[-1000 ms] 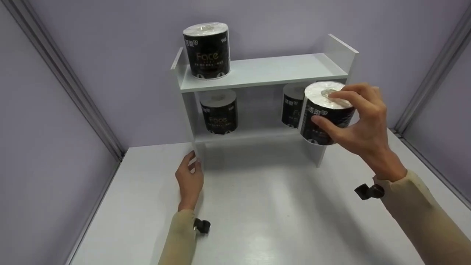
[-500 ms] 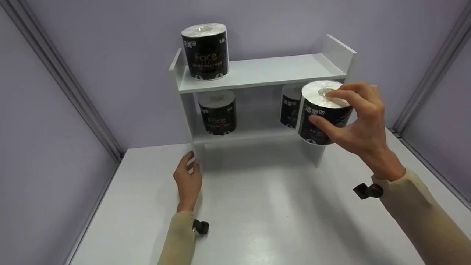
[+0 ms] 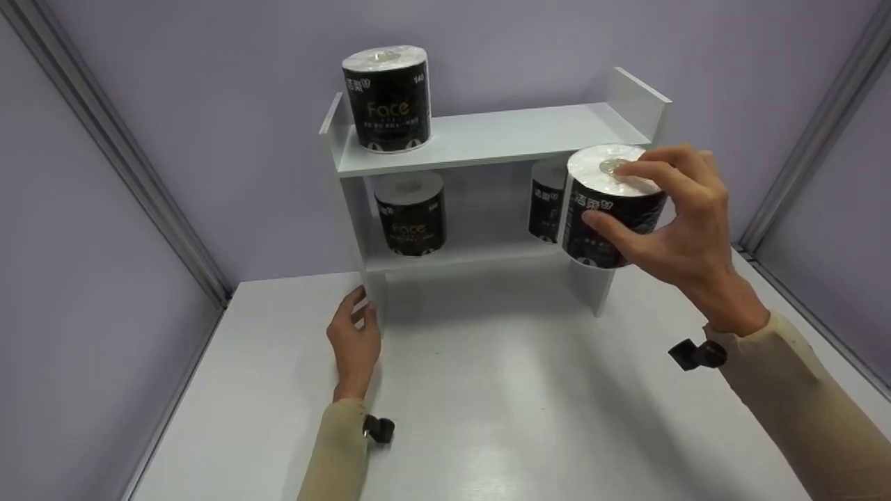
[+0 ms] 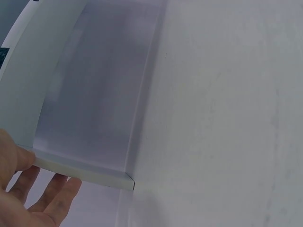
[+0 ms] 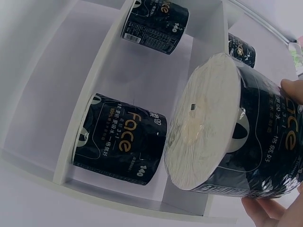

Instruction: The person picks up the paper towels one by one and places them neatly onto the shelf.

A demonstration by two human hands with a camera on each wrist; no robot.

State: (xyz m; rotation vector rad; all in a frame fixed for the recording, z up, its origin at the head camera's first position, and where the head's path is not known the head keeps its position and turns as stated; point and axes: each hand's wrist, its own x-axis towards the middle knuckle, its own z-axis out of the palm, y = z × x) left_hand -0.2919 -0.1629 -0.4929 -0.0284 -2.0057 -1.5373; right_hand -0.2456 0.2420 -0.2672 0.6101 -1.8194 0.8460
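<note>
My right hand point(image 3: 686, 223) grips a roll of toilet paper point(image 3: 612, 233) in a black "Face" wrapper, thumb on its side and a fingertip at the core on top. The roll is in the air in front of the shelf's right side, upper board level and below. My left hand point(image 3: 355, 348) holds the front edge of the white shelf's point(image 3: 487, 142) left side panel, low down. In the left wrist view the thumb and fingers point(image 4: 61, 203) lie on opposite sides of that panel point(image 4: 85, 174). The held roll partly covers another roll point(image 3: 544, 205) on the lower board.
One wrapped roll point(image 3: 387, 101) stands at the left end of the upper board. Another roll point(image 3: 411, 216) stands at the left of the lower board. The shelf stands on a white table point(image 3: 459, 403) against a pale wall point(image 3: 501, 42), with metal-framed panels at both sides.
The roll in my right hand has risen slightly and shifted a little left in the view. My left hand keeps its hold on the side panel.
</note>
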